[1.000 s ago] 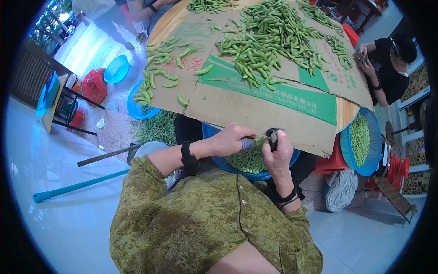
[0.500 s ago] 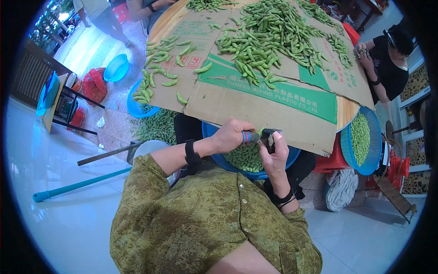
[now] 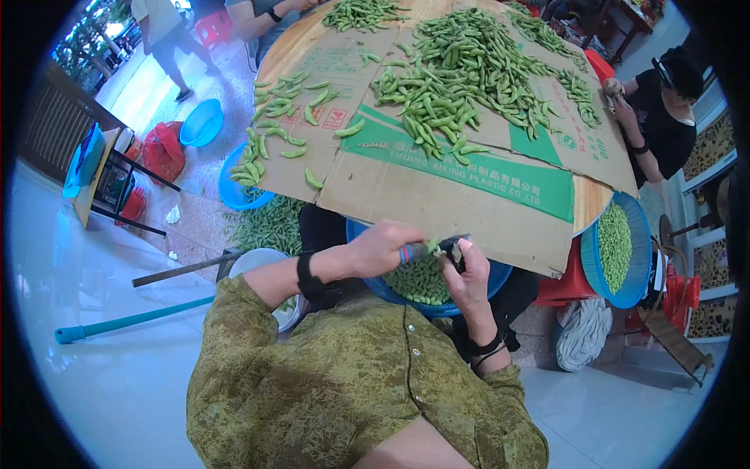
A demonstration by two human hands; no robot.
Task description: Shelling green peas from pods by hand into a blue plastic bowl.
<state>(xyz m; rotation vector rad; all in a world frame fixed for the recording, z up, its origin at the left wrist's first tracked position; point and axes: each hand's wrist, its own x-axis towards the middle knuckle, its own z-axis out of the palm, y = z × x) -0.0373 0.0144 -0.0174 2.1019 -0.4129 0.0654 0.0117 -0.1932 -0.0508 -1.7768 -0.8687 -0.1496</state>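
Head view: nearest is the wearer's olive patterned shirt (image 3: 344,375), its lower part cut off by the frame. Beyond it stands the blue basin (image 3: 500,277), taken as the reference point; forearms and hands cover parts of its rim. Shelled beans (image 3: 418,285) lie inside the basin; their depth cannot be determined.

Above the basin, the left hand (image 3: 383,248) pinches a green pod (image 3: 433,247) at its fingertips, one digit wrapped in a banded dark covering. The right hand (image 3: 470,280), directly opposite, is closed on a dark item (image 3: 453,248); whether this is a tool or a finger cover cannot be told. The pod is small, blurred and partly hidden by fingers.

Left of the basin, a pale bucket (image 3: 262,258) is partly obscured by the left forearm. Right of the basin, a blue basket (image 3: 641,242) contains green beans (image 3: 615,244).

Just beyond the basin, cardboard (image 3: 445,207) covers most of a wooden table (image 3: 592,203). Farther from the basin, a large heap of pods (image 3: 469,66) lies on the cardboard. Far right of the basin sits a co-worker (image 3: 664,129), whose held object is indistinct. Far left, a walking person (image 3: 168,39) is cut off at the top.
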